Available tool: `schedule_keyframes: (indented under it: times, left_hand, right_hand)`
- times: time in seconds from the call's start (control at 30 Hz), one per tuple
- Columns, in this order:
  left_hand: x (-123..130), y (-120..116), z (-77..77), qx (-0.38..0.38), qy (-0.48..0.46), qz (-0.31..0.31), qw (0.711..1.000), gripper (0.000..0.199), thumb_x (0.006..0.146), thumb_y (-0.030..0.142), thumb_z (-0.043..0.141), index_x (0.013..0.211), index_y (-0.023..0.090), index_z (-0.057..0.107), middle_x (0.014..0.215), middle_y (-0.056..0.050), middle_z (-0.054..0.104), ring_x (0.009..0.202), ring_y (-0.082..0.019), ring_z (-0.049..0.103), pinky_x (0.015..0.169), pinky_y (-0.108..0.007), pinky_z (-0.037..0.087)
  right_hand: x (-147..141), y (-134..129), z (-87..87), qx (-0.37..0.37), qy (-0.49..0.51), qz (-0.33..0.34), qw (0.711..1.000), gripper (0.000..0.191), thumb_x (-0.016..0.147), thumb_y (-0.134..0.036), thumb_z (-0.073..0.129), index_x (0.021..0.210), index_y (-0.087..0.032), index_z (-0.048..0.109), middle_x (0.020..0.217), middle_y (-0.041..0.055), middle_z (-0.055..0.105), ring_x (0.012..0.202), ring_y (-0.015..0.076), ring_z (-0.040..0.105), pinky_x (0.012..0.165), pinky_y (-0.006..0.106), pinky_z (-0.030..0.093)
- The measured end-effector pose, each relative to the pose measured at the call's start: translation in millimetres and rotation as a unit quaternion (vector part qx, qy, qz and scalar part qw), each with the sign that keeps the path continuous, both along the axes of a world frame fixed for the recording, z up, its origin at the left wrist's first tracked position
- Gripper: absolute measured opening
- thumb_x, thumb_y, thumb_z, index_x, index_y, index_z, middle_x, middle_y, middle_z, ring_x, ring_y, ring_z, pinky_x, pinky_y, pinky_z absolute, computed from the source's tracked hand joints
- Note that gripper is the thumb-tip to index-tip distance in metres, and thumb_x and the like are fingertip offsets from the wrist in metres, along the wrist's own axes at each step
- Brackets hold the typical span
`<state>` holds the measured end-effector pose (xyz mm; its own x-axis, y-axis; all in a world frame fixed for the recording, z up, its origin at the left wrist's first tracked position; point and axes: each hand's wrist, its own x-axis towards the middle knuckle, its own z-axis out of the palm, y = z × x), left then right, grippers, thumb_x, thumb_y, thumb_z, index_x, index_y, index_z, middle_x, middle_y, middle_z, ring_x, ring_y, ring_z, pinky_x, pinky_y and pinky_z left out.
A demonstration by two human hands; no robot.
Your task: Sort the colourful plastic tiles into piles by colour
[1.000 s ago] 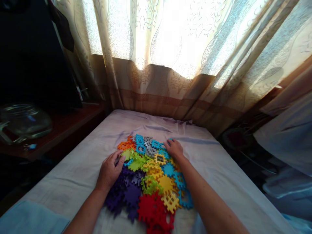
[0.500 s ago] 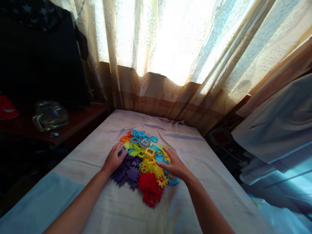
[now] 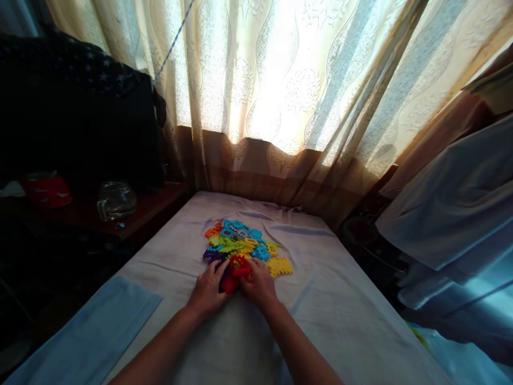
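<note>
Moved both hands since half a second ago: brought left hand (image 3: 207,290) and right hand (image 3: 261,282) in from the outer sides of the heap (image 3: 227,245) to its near edge. Had the red pieces (image 3: 238,270) bunched between the two, with purple pieces (image 3: 211,255) just beyond the left fingers. Curled the right hand partway, thumb and fingers around red. Bent the left one too, up against the dark-purple-and-red edge, but couldn't tell from here about an actual pinch. Saw yellow pieces (image 3: 280,266) just right of the right hand, plus blue pieces (image 3: 261,251) and orange pieces (image 3: 212,232) farther back, all on the pale sheet (image 3: 328,299). Probably paid to stay low and press evenly from both sides, since pushing down from above could've skewed the toothed edges. Likely helped to slide fingertips under the bottom layer too, to avoid shedding loose ones.
</note>
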<state>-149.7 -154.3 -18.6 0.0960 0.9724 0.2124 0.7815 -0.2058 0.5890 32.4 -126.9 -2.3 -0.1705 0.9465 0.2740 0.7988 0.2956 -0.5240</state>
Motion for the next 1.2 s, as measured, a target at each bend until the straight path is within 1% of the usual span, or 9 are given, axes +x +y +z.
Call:
schedule_keyframes:
  times: [0.23, 0.37, 0.53, 0.6, 0.7, 0.83, 0.97, 1.1, 1.2]
  left_hand:
    - [18.0, 71.3, 33.1, 0.010, -0.080, 0.046, 0.996, 0.056, 0.078, 0.029, 0.061, 0.133, 0.018, 0.055, 0.129, -0.013, 0.062, 0.116, -0.026, 0.061, 0.099, -0.038, 0.047]
    - [12.4, 117.9, 54.0, 0.006, -0.075, 0.015, 0.997, 0.063, 0.073, 0.037, 0.068, 0.131, 0.017, 0.057, 0.126, -0.012, 0.065, 0.111, -0.026, 0.063, 0.093, -0.035, 0.050]
    - [-19.8, 154.5, 65.3, -0.010, -0.054, -0.004, 0.998, 0.060, 0.075, 0.052, 0.062, 0.124, 0.018, 0.062, 0.121, -0.009, 0.068, 0.106, -0.025, 0.065, 0.092, -0.034, 0.050]
    - [-32.6, 167.8, 63.3, -0.020, -0.043, 0.022, 0.999, 0.056, 0.076, 0.053, 0.060, 0.118, 0.017, 0.066, 0.118, -0.011, 0.070, 0.109, -0.028, 0.064, 0.095, -0.037, 0.048]
    - [-40.0, 183.3, 52.6, -0.035, -0.040, 0.060, 0.997, 0.053, 0.075, 0.054, 0.060, 0.110, 0.016, 0.069, 0.119, -0.013, 0.069, 0.115, -0.031, 0.061, 0.098, -0.038, 0.045]
    - [-29.1, 183.5, 29.8, -0.051, -0.062, 0.076, 0.994, 0.045, 0.080, 0.056, 0.054, 0.102, 0.021, 0.071, 0.110, -0.009, 0.073, 0.109, -0.027, 0.064, 0.096, -0.036, 0.047]
    - [-14.4, 161.2, 11.1, -0.031, -0.102, 0.104, 0.989, 0.041, 0.084, 0.053, 0.052, 0.100, 0.020, 0.071, 0.114, -0.011, 0.071, 0.113, -0.028, 0.062, 0.102, -0.039, 0.044]
    - [-4.7, 144.8, 5.2, 0.009, -0.167, 0.143, 0.975, 0.042, 0.086, 0.052, 0.049, 0.105, 0.019, 0.068, 0.128, -0.013, 0.063, 0.126, -0.027, 0.054, 0.109, -0.039, 0.038]
    - [1.7, 144.7, 9.9, 0.010, -0.226, 0.143, 0.964, 0.047, 0.086, 0.057, 0.047, 0.101, 0.018, 0.069, 0.119, -0.014, 0.067, 0.121, -0.027, 0.057, 0.107, -0.039, 0.041]
  right_hand:
    - [-32.4, 55.4, 38.5, -0.029, 0.110, -0.002, 0.993, 0.045, 0.079, -0.024, 0.059, 0.124, -0.021, 0.061, 0.122, 0.0090, 0.066, 0.114, 0.0240, 0.061, 0.100, 0.037, 0.046]
    - [6.2, 87.8, 52.1, -0.061, 0.128, -0.076, 0.987, 0.054, 0.083, -0.033, 0.058, 0.135, -0.018, 0.054, 0.127, 0.0122, 0.063, 0.106, 0.0239, 0.065, 0.093, 0.035, 0.051]
    - [82.7, 76.1, 15.3, -0.057, 0.008, -0.188, 0.980, 0.047, 0.089, -0.036, 0.049, 0.131, -0.017, 0.059, 0.130, 0.0154, 0.062, 0.121, 0.0284, 0.056, 0.101, 0.041, 0.043]
    - [89.9, 65.0, -3.1, -0.086, -0.056, -0.234, 0.967, 0.049, 0.091, -0.039, 0.047, 0.132, -0.015, 0.058, 0.132, 0.0176, 0.059, 0.124, 0.0317, 0.053, 0.103, 0.046, 0.040]
    - [70.4, 57.1, -19.0, -0.090, -0.100, -0.272, 0.953, 0.051, 0.092, -0.043, 0.046, 0.134, -0.015, 0.057, 0.137, 0.0189, 0.054, 0.129, 0.0352, 0.047, 0.107, 0.052, 0.032]
    - [25.3, 62.4, -22.0, -0.063, -0.031, -0.276, 0.959, 0.051, 0.092, -0.041, 0.046, 0.133, -0.012, 0.057, 0.135, 0.0196, 0.055, 0.129, 0.0340, 0.046, 0.109, 0.047, 0.030]
    - [-5.9, 76.5, -21.1, -0.022, 0.107, -0.277, 0.955, 0.054, 0.088, -0.038, 0.049, 0.131, -0.007, 0.056, 0.135, 0.0214, 0.054, 0.129, 0.0310, 0.048, 0.108, 0.041, 0.035]
    - [-28.6, 93.0, -16.8, -0.024, 0.246, -0.266, 0.932, 0.051, 0.085, -0.037, 0.050, 0.125, -0.006, 0.060, 0.127, 0.0211, 0.060, 0.121, 0.0284, 0.055, 0.103, 0.037, 0.042]
    - [-51.0, 100.8, -8.6, -0.037, 0.312, -0.204, 0.927, 0.047, 0.086, -0.038, 0.049, 0.122, -0.011, 0.063, 0.121, 0.0160, 0.064, 0.108, 0.0241, 0.062, 0.096, 0.034, 0.047]
